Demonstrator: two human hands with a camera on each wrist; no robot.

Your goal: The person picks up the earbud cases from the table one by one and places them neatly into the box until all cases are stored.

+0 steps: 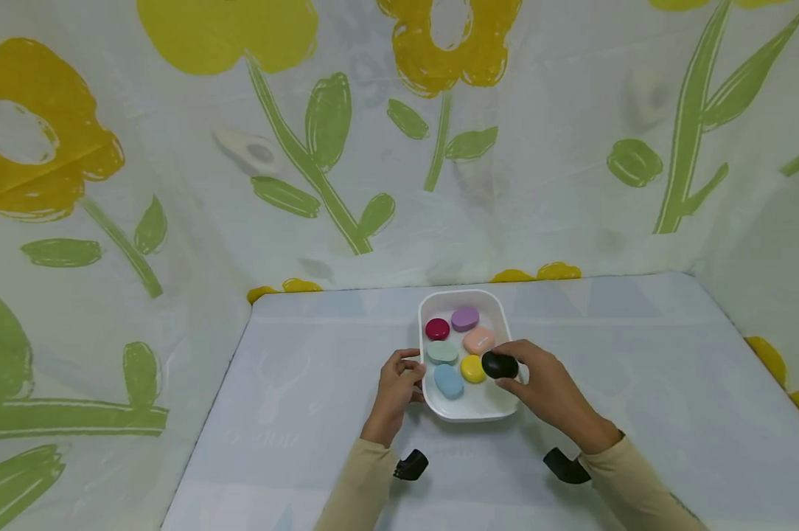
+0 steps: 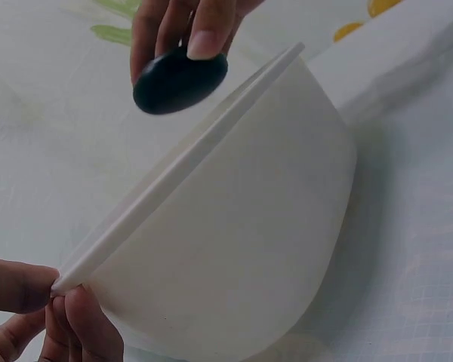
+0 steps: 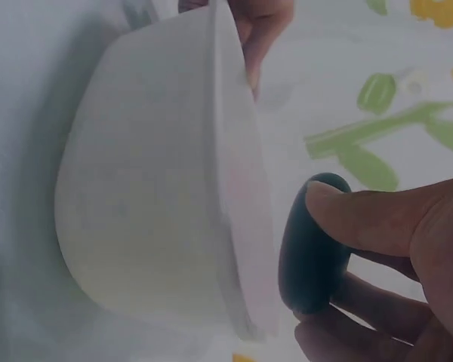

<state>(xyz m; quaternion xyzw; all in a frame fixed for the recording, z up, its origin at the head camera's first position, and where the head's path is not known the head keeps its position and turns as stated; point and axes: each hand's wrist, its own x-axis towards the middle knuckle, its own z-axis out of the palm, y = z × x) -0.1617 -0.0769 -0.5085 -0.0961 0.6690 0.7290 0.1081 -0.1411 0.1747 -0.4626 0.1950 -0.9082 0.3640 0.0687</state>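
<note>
A white tub [image 1: 466, 422] with rounded corners stands on the table, several smooth coloured pebbles lying inside. My left hand [image 1: 396, 385] pinches its left rim between thumb and fingers. Over the tub's right side, my right hand [image 1: 555, 385] holds a glossy black oval pebble [image 1: 500, 365] between thumb and fingers. Both wrist views show this black pebble [image 3: 315, 245] apart from the rim. Inside lie a crimson pebble [image 1: 437, 329], a purple one [image 1: 465, 318], a pink one [image 1: 479, 340], a pale green one [image 1: 442, 352], a yellow one [image 1: 472, 369] and a light blue one [image 1: 449, 381].
The pale table [image 1: 306, 383] reaches a back wall of white cloth [image 1: 545, 206] printed with yellow flowers and green leaves. More of this cloth hangs at the left and right sides. Black wrist devices [image 1: 411, 465] sit beneath both sleeves.
</note>
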